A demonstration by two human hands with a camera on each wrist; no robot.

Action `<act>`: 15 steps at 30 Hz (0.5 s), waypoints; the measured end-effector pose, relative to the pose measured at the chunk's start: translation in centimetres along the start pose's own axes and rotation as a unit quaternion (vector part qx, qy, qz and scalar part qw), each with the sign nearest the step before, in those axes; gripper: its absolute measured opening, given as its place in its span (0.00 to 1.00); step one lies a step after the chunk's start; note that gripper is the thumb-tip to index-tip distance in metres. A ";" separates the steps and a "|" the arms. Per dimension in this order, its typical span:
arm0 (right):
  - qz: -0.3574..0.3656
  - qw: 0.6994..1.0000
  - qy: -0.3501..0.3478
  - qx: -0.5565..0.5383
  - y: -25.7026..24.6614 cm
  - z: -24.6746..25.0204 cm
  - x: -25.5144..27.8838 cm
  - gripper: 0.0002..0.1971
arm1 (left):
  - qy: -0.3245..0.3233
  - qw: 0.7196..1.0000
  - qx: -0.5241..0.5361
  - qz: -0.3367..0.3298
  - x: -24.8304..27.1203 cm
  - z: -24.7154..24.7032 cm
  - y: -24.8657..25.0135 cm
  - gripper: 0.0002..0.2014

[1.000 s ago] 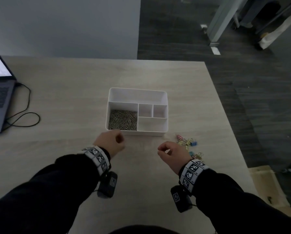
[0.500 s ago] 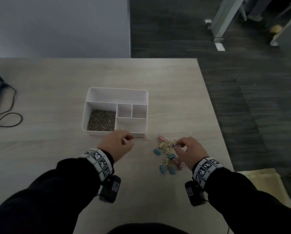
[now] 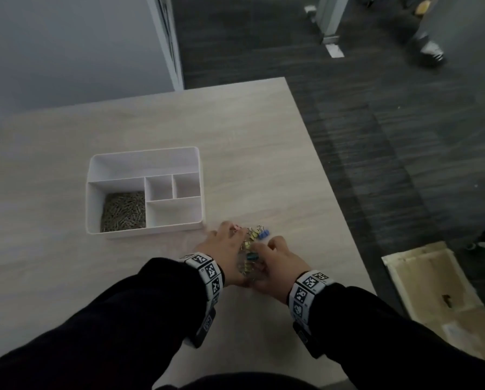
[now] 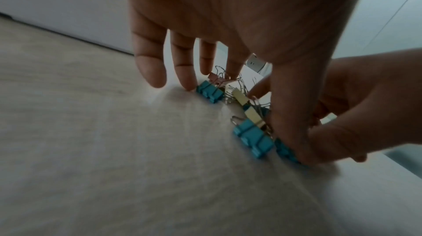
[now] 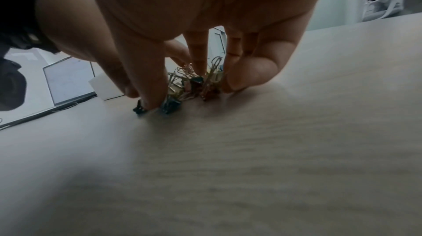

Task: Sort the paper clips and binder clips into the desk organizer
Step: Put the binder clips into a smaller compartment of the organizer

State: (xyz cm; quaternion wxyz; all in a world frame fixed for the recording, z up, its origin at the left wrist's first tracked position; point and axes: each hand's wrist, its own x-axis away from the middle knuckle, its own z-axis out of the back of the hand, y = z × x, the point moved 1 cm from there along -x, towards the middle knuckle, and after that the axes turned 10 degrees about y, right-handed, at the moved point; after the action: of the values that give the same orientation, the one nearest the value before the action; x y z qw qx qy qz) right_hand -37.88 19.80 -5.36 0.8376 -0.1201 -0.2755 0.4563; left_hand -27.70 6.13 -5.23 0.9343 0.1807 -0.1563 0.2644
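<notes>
— How are the hands placed?
— Left hand (image 3: 227, 249) and right hand (image 3: 275, 263) lie close together, thumbs touching, fingers (image 4: 150, 70) pointing down with tips on the surface.
— Sleeves?
— Dark, with patterned wristbands.

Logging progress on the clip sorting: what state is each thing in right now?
Desk organizer: upright on the desk, open-topped.
Paper clips: piled in the organizer's near-left compartment.
Binder clips: bunched on the desk, outside the organizer.
Left hand: fingers extended, scooping against the clips.
Right hand: fingers curled around the clips.
</notes>
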 end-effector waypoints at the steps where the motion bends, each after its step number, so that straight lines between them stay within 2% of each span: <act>1: 0.005 1.000 0.001 0.001 -0.2 -0.1 -0.1 0.37 | 0.006 1.000 0.016 -0.002 0.0 -0.3 0.0 0.53; 7: 0.029 0.999 -0.023 0.012 -0.9 -0.2 -0.7 0.15 | 0.019 0.998 0.068 0.004 1.3 -0.5 -0.5 0.29; 15: 0.037 0.999 -0.025 -0.025 -1.4 -0.2 -1.1 0.11 | 0.061 0.983 0.170 0.047 2.6 -0.6 -3.2 0.17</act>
State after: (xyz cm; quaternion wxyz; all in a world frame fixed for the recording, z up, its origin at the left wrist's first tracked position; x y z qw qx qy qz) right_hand -37.24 18.12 -5.27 0.8094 -0.1394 -0.3032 0.4832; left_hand -23.73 4.96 -5.61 0.8846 0.3127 -0.0603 0.3408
